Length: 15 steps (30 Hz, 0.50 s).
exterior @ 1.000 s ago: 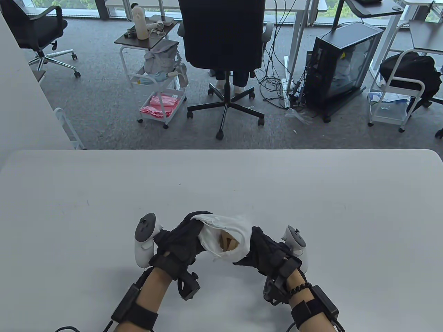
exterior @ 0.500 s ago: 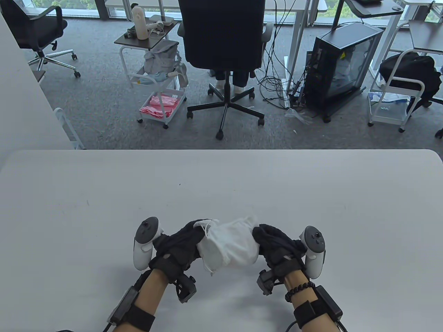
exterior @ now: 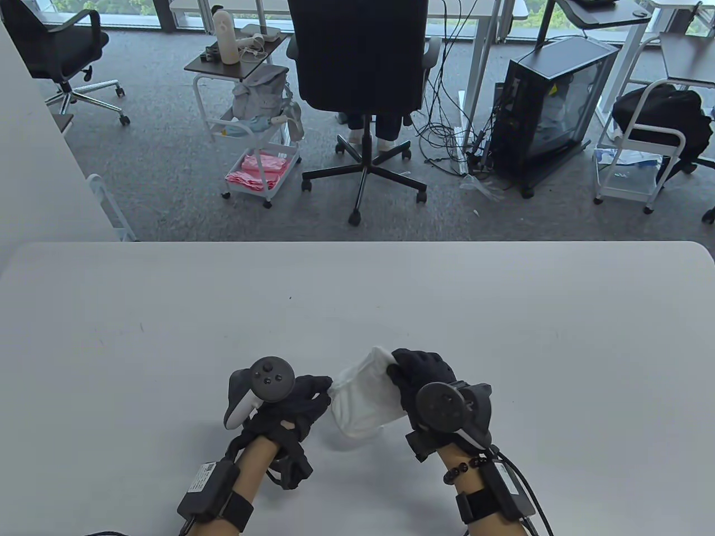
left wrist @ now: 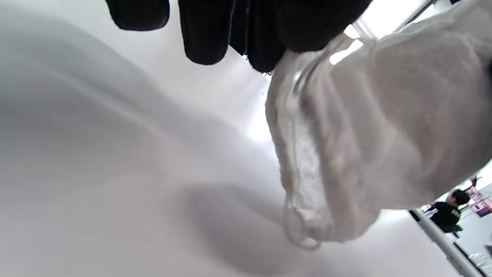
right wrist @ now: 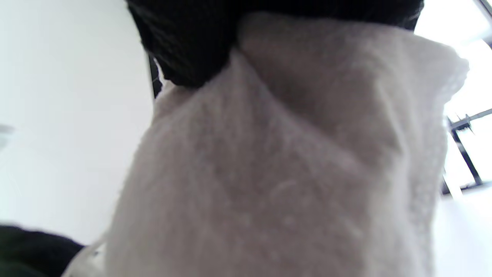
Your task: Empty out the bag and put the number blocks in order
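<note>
Near the table's 6 o'clock edge, the white bag hangs just above it; the left hand pinches its rim at 9 o'clock, the right hand clamps it at 2 o'clock

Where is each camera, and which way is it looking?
Table view: sits high, looking down at the white table and the office behind; shows both forearms, the left hand and right hand holding the white bag.
Left wrist view: sits at the left wrist, low by the table, facing the bag; black fingertips hang from the top.
Right wrist view: sits at the right wrist, pressed close to the bag; a gloved finger shows on top.
Shared: all three see the bag.
</note>
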Each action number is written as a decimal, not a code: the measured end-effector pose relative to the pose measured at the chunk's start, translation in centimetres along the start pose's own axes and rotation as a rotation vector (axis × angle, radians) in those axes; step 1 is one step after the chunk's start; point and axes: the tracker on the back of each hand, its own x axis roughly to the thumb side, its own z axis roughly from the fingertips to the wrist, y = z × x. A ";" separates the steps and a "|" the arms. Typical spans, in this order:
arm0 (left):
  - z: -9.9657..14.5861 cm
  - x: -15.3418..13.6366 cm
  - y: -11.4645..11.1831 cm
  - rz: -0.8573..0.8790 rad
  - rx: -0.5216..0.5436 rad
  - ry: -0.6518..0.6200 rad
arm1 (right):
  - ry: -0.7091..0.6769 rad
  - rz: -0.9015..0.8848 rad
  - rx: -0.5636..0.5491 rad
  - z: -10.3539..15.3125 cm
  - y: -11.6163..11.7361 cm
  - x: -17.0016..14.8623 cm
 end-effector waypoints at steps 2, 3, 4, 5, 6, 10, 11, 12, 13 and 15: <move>0.4 -0.2 0.7 0.010 0.007 -0.003 | -0.119 0.121 -0.004 0.1 0.5 1.6; 0.6 -0.1 0.9 0.033 0.019 -0.037 | -0.156 0.153 -0.002 0.2 0.7 2.2; 0.9 0.3 1.1 0.076 0.047 -0.112 | -0.202 0.184 0.000 0.3 1.0 2.9; 1.2 0.9 1.1 0.105 0.085 -0.157 | -0.240 0.215 0.007 0.5 1.4 3.8; 1.3 1.4 1.0 0.106 0.113 -0.177 | -0.265 0.235 0.015 0.6 1.7 4.2; 1.6 3.1 0.7 0.012 0.335 -0.193 | -0.337 0.283 0.001 1.0 2.1 5.9; 1.6 3.2 0.8 0.005 0.373 -0.202 | -0.347 0.294 -0.003 1.0 2.1 6.0; 1.6 3.3 0.9 -0.013 0.389 -0.214 | -0.347 0.305 -0.009 1.0 2.0 6.2; 1.7 3.4 0.9 -0.018 0.419 -0.210 | -0.338 0.297 -0.005 1.0 1.9 6.2; 1.8 3.5 1.0 0.005 0.443 -0.232 | -0.288 0.251 0.035 0.7 1.7 5.9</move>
